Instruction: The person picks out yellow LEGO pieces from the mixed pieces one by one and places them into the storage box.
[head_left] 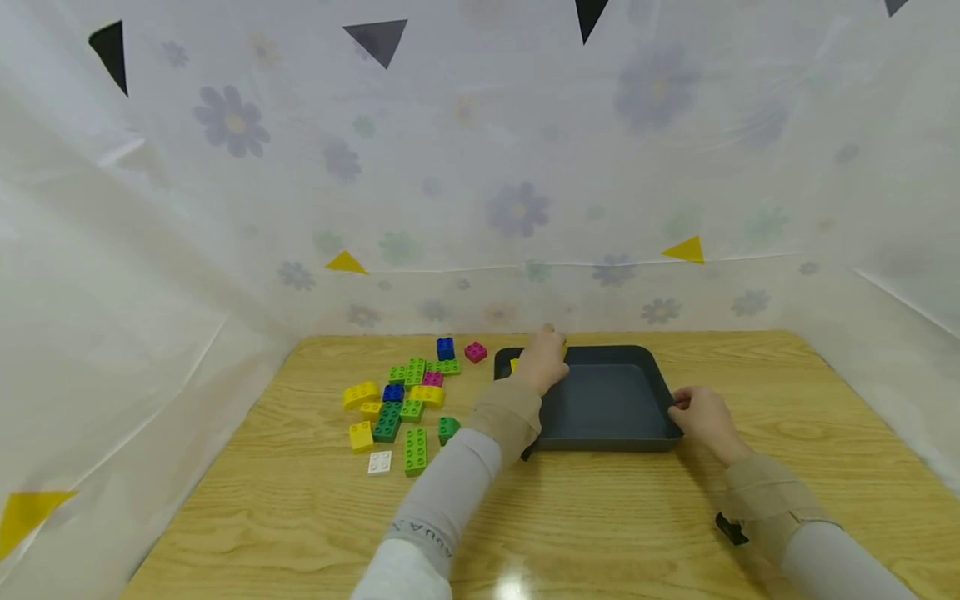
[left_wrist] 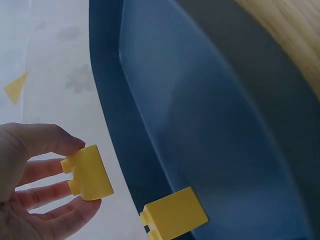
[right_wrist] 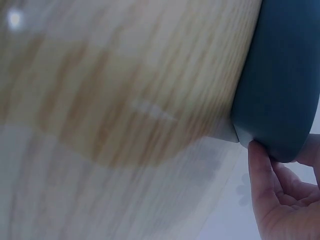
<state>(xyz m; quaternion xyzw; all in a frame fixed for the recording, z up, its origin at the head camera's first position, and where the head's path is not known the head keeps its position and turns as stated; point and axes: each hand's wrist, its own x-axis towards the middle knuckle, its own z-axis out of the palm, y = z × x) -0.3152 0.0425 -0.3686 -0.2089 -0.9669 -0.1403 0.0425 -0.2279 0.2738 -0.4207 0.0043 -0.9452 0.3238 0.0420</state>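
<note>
My left hand is over the left part of a dark grey tray. In the left wrist view, its thumb and fingers pinch a yellow toy brick with the studs facing the palm. A second yellow brick sits in the tray, against the far wall at its left end; the head view shows only a corner of it beside the hand. At the other end, my right hand grips the tray's right side, its fingertips at the outer wall near the corner.
Left of the tray, several toy bricks lie loosely on the wooden table, among them a dark green brick, a white brick and a blue brick. A flower-patterned sheet hangs behind the table.
</note>
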